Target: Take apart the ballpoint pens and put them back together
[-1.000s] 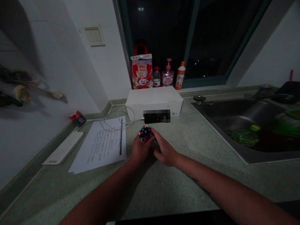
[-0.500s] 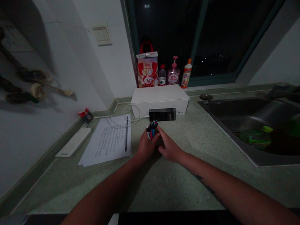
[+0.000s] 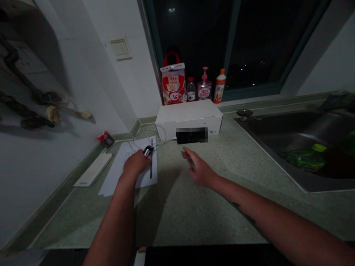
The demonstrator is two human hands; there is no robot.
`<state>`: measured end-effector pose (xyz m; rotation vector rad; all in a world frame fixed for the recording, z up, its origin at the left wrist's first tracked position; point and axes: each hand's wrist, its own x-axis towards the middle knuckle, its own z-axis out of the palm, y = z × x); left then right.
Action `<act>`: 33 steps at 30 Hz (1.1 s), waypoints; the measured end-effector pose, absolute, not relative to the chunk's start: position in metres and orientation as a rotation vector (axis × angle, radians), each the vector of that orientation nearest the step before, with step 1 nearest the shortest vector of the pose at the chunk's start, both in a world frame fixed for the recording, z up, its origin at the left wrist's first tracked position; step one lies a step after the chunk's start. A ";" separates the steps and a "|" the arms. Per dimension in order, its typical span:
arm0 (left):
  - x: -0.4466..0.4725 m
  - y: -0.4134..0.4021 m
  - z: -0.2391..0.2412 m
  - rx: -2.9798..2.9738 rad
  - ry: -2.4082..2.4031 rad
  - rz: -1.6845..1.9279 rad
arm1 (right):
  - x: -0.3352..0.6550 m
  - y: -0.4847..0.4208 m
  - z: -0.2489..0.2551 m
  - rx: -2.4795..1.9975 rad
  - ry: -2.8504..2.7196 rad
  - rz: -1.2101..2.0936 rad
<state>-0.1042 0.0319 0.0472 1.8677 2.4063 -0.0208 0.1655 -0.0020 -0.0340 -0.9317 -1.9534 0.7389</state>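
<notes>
My left hand (image 3: pixel 135 164) is closed around a bundle of pens (image 3: pixel 148 151), their dark and white ends sticking out past the thumb side. It is over the printed sheets of paper (image 3: pixel 115 178), hiding part of the text. My right hand (image 3: pixel 201 169) holds nothing; its fingers are apart and slightly bent above the green speckled countertop (image 3: pixel 180 218). Just beyond its fingertips a black phone (image 3: pixel 183 139) leans against a white box (image 3: pixel 188 113), with a white cable (image 3: pixel 166 142) running to it.
A white flat slab (image 3: pixel 94 169) and a small red-and-black packet (image 3: pixel 106 139) lie left of the paper. The sink (image 3: pixel 278 152) on the right holds a green-tinted bottle (image 3: pixel 306 157). Behind the box stand a red bag (image 3: pixel 174 86), a pump bottle (image 3: pixel 204 87) and other bottles.
My left hand has moved left with the pens, from the middle of the counter to over the paper. My right hand has let go of the bundle and opened, staying near its place.
</notes>
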 end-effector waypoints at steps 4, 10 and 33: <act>-0.115 0.030 0.047 1.791 2.453 -0.198 | 0.165 -0.003 -0.032 -0.945 -1.965 0.717; -0.114 0.028 0.047 1.828 2.481 -0.176 | 0.165 -0.004 -0.030 -0.949 -1.975 0.705; -0.102 0.022 0.056 1.911 2.507 -0.103 | 0.167 -0.005 -0.027 -0.965 -1.994 0.665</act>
